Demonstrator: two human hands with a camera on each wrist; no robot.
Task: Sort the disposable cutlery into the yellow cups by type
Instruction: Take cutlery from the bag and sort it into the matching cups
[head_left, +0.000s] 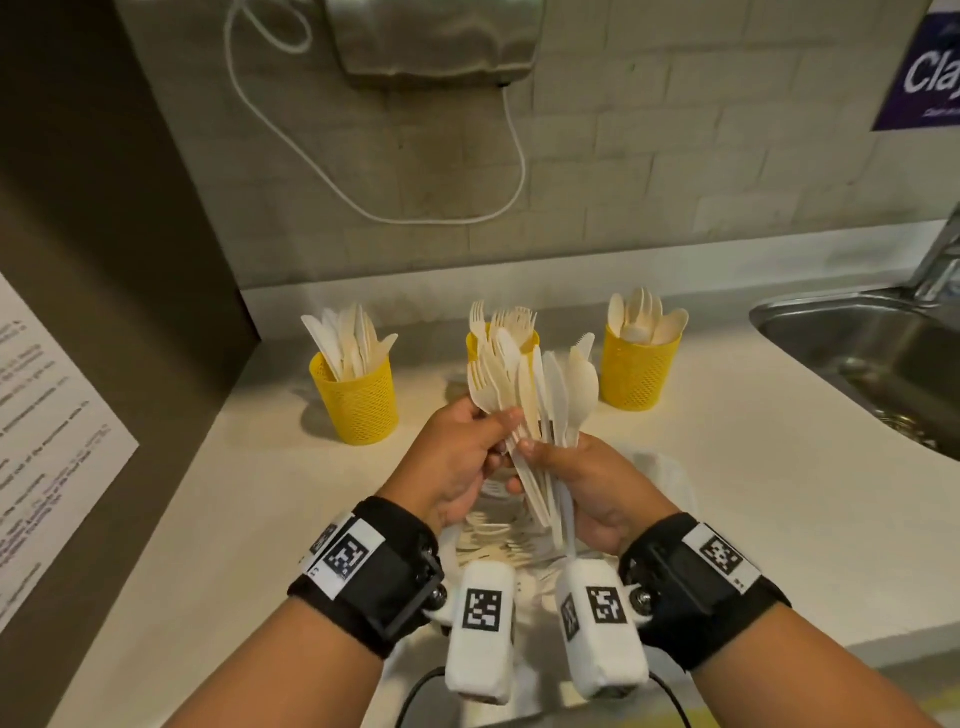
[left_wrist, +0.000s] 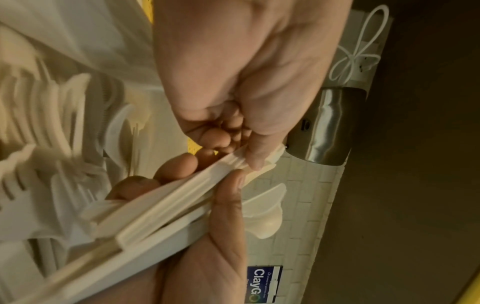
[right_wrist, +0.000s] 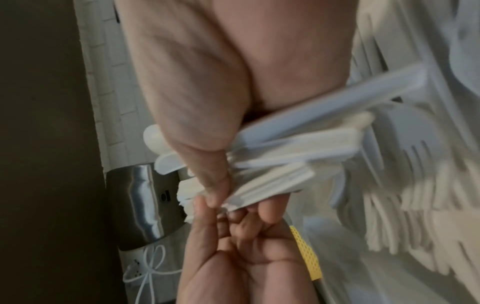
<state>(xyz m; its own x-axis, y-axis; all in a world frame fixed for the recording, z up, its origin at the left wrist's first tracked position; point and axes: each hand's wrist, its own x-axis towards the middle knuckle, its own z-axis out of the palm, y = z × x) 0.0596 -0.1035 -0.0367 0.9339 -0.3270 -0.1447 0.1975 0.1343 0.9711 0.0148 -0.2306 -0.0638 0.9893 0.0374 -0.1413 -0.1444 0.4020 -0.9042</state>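
Note:
Three yellow mesh cups stand in a row at the back of the counter: the left cup (head_left: 358, 405) holds knives, the middle cup (head_left: 472, 340) holds forks, and the right cup (head_left: 636, 371) holds spoons. In front of the middle cup, both hands hold up a fanned bundle of mixed white cutlery (head_left: 535, 395). My right hand (head_left: 540, 462) grips the handles (right_wrist: 285, 168) from below. My left hand (head_left: 504, 436) pinches pieces at the bundle's left side, where fork heads show; its thumb presses the handles (left_wrist: 168, 205) just above the right thumb. Under the hands lies a clear container (head_left: 493, 535) with more cutlery.
A steel sink (head_left: 857, 353) with a tap (head_left: 940, 260) sits at the right of the pale counter (head_left: 727, 493). A metal hand dryer (head_left: 436, 41) and a white cord (head_left: 363, 208) hang on the tiled wall. A dark panel with a paper notice (head_left: 47, 441) bounds the left.

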